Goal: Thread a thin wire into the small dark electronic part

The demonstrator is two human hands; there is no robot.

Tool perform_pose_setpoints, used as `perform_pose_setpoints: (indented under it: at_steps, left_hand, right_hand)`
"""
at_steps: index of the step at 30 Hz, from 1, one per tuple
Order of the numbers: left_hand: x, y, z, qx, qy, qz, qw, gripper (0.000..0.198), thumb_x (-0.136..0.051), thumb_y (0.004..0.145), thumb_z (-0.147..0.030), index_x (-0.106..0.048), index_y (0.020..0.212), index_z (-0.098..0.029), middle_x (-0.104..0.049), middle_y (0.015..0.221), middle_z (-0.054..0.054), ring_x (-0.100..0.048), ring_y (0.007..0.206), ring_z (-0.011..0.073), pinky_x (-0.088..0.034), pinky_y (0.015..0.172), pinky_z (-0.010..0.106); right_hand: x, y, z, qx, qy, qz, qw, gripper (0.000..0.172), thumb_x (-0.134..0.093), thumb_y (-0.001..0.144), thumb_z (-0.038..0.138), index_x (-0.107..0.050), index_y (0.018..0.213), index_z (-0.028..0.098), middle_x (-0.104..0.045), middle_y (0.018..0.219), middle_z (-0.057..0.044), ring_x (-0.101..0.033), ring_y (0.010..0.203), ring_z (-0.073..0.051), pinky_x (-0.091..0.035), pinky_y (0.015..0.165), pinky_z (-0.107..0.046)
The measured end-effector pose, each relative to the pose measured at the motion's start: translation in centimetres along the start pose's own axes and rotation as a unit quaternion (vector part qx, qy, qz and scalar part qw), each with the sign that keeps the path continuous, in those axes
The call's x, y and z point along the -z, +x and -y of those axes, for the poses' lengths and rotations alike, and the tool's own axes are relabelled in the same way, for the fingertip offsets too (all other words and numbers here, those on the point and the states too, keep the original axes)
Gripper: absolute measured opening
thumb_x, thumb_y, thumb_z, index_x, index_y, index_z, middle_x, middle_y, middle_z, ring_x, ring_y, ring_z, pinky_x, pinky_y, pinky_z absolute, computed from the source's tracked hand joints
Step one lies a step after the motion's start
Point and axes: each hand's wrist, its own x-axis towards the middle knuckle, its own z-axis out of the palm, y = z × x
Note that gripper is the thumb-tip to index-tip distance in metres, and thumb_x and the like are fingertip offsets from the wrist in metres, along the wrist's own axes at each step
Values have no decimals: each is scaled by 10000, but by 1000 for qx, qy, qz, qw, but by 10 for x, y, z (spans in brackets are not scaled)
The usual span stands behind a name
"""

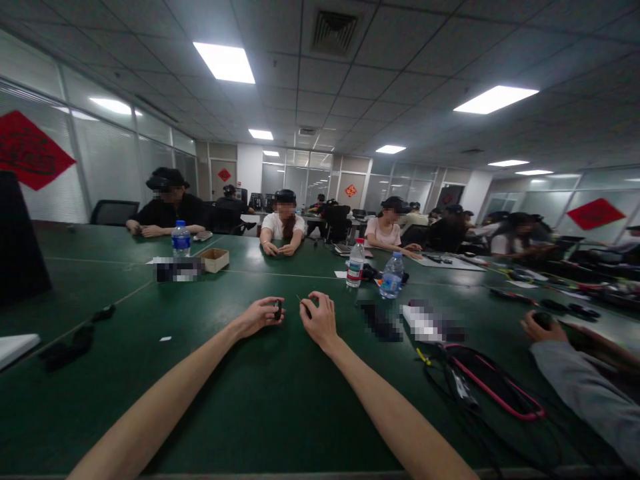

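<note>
Both my arms reach forward over the dark green table. My left hand is closed on a small dark object, held upright between thumb and fingers; its kind is too small to make out. Just to the right, separated by a narrow gap, my right hand has its fingers curled in a pinch. A thin, light-coloured strand sticks out from its fingertips, and something dark shows beside the thumb. The hand covers most of what it grips.
Beyond my hands stand a red-capped bottle, a blue-capped bottle, another bottle and an open cardboard box. On the right lie a pink-edged black case and cables. A co-worker's hand holds a dark round object nearby.
</note>
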Motion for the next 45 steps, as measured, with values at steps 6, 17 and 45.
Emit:
perform_pose_setpoints:
  at_steps: [6, 17, 45]
  left_hand:
    - [-3, -1, -2, 3, 1, -8, 1000, 487, -689, 727, -154, -516, 1180, -121, -636, 990, 161, -647, 810, 196, -519, 787, 362]
    - [-2, -1, -2, 5, 6, -9, 1000, 480, -686, 728, -161, -514, 1174, -122, -634, 977, 150, -646, 794, 189, -521, 786, 364]
    - [-3, -2, -3, 1, 6, 0, 1000, 479, -688, 735, -159, -510, 1178, -114, -640, 947, 132, -648, 787, 178, -530, 774, 337]
  right_hand:
    - [-9, -2, -2, 41, 46, -27, 998, 245, -419, 906, 261, -606, 1045, 183, -558, 960, -91, -494, 922, -189, -375, 808, -324]
    - [-2, 0, 1, 4, 60, 29, 998, 309, -310, 957, 307, -575, 969, 149, -593, 934, -92, -529, 889, -177, -379, 780, -291]
    - [-12, -4, -10, -165, 42, 179, 969, 213, -480, 897, 344, -633, 904, 196, -667, 907, -44, -614, 804, -149, -422, 745, -277]
